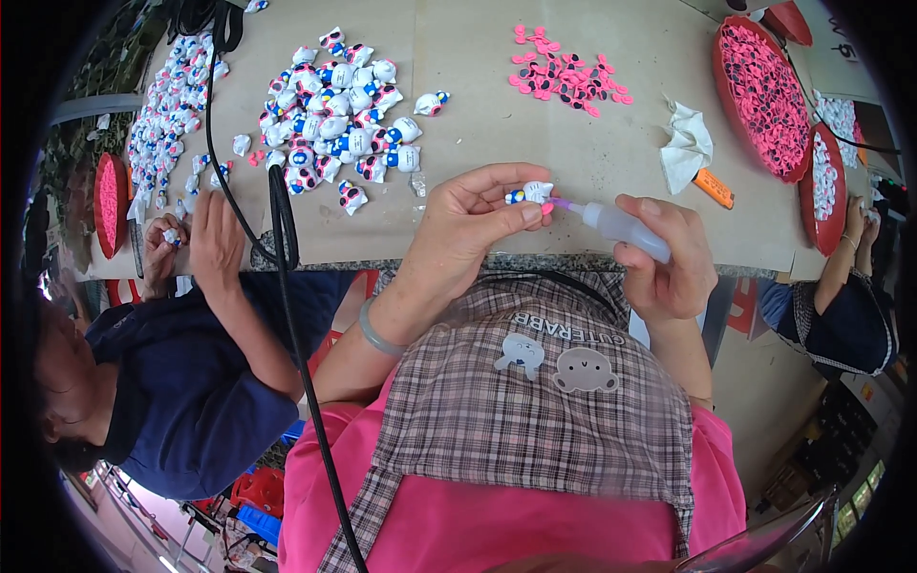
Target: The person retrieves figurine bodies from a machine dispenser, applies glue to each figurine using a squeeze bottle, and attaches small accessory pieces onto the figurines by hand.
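Between the thumb and fingers of my left hand is a small white figurine with blue and yellow on one end. A bit of pink shows at its lower side, beside my thumb. My right hand is wrapped round a translucent squeeze bottle, held tilted with its narrow purple nozzle pointing left. The nozzle tip is at the pink part of the figurine; whether they touch, I cannot tell. Both hands are just above the table's near edge.
A heap of similar figurines lies left on the brown-covered table. Small pink pieces are scattered beyond my hands. To the right are a crumpled tissue, an orange object and red trays. A black cable hangs down; co-workers sit either side.
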Motion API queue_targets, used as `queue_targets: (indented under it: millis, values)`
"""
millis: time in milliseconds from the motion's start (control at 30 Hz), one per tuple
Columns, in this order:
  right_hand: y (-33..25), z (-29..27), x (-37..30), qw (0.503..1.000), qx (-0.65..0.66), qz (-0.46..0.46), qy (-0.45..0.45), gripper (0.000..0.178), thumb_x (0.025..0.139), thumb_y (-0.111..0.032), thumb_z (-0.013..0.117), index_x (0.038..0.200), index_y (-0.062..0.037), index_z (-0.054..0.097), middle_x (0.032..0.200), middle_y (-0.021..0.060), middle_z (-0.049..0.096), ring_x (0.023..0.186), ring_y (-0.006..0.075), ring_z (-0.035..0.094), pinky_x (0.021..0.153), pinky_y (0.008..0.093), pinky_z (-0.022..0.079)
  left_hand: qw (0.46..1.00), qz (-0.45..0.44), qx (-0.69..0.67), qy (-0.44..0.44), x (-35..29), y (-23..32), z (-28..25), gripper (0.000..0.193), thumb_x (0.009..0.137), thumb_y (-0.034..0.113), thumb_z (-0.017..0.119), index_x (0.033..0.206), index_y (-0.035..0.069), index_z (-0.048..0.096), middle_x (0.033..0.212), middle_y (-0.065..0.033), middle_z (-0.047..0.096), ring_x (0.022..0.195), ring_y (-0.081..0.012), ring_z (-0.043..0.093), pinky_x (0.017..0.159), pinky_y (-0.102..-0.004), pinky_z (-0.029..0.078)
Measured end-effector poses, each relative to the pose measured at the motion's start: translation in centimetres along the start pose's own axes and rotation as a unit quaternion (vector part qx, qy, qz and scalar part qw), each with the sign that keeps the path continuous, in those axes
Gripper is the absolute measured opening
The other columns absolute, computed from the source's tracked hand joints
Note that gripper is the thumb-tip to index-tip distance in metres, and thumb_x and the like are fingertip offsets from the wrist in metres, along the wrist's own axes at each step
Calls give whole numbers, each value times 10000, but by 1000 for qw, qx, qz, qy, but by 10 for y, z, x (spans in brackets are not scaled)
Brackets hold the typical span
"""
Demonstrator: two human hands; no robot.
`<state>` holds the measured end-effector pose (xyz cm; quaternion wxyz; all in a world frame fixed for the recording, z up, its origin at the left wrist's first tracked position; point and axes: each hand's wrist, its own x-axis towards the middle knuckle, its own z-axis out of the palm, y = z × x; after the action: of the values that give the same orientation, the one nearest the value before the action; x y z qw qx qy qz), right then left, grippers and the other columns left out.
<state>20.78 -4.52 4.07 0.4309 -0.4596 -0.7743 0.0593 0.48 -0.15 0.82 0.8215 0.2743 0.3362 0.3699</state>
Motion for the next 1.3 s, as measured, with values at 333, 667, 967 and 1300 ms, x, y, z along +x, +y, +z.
queue_targets:
  millis: [333, 667, 967, 1300]
  values:
    - [2, 5, 0, 999, -12, 9, 37, 422, 780, -261, 721, 1106, -40, 570, 898, 98, 685, 724, 221, 656, 568, 281, 522, 1000, 2, 23, -2, 0, 1, -3, 347, 843, -24, 622, 1186, -36, 568, 1087, -165, 643, 955, -183, 637, 897, -306, 510]
    - [4, 7, 0, 999, 0, 10, 38, 394, 784, -258, 723, 1081, -39, 584, 887, 98, 685, 726, 219, 658, 565, 280, 519, 1000, 14, 26, 6, 0, 0, -1, 314, 830, -19, 639, 1140, -34, 596, 1014, -105, 655, 900, -141, 643, 829, -257, 525]
    - [9, 2, 4, 1000, 16, 13, 4, 385, 790, -231, 727, 1077, -18, 585, 877, 111, 681, 727, 223, 655, 575, 283, 517, 998, 13, 53, 6, 0, 1, 0, 320, 828, -36, 633, 1146, -35, 593, 1029, -103, 650, 916, -138, 642, 828, -239, 524]
    - [12, 5, 3, 995, 84, 49, 38, 371, 828, -222, 698, 1075, 25, 573, 855, 144, 673, 717, 225, 647, 600, 278, 508, 997, 16, 73, 10, -2, 2, 1, 319, 831, -45, 630, 1148, -38, 593, 1040, -103, 650, 908, -126, 643, 806, -216, 523]
